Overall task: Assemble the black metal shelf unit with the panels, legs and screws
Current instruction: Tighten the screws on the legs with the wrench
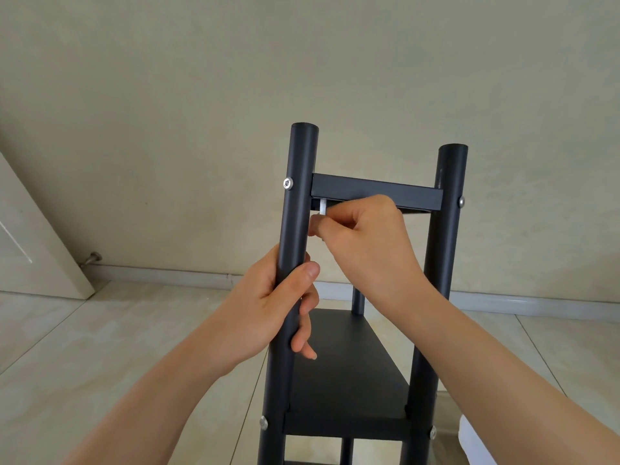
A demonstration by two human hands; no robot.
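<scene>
On the tiled floor [100, 347] by the wall [302, 62], the shelf unit [352, 364] stands upright, its panels screwed between the legs. The left hand [268, 317] grips the near left leg [295, 203]. The right hand [365, 233] pinches a small silver key [322, 207] under the top panel [375, 193], at its left corner. Screws [288, 183] show on the legs.

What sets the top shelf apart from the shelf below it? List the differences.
1. The top shelf shows only its front edge and underside; the lower shelf shows its flat upper face.
2. The right hand works a small silver tool under the top shelf; nothing touches the lower shelf.
3. The left hand grips the left leg between the two shelves.

Both are black and held to the legs by silver screws.
</scene>
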